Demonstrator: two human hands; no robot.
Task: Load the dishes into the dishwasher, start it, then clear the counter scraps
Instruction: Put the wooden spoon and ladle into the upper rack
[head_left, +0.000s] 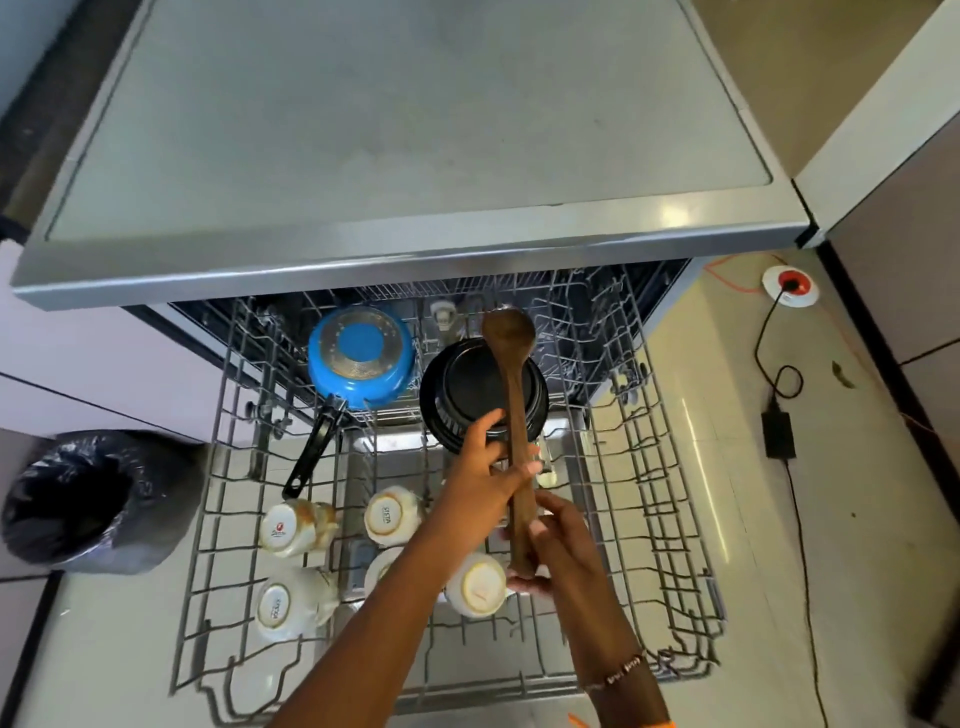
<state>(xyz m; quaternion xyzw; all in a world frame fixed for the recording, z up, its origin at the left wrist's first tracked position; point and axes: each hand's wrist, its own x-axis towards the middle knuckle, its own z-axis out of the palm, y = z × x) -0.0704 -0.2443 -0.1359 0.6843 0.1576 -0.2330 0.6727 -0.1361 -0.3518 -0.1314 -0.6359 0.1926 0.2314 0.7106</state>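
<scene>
A long wooden spoon (511, 379) is held over the pulled-out wire rack (670, 519) of the dishwasher, its bowl pointing away from me. My left hand (483, 478) grips the handle at mid-length. My right hand (550, 551) holds the near end of the handle. Below the spoon a black pan (457, 395) lies upside down in the rack. A blue pan (358, 353) with a black handle lies inverted to its left. Several white cups (296, 527) stand upside down in the near part of the rack.
The dishwasher's grey top (405, 135) fills the upper view. A bin lined with a black bag (93, 499) stands on the floor at the left. At the right, a black cable and adapter (779, 434) run to a red and white floor socket (789, 285).
</scene>
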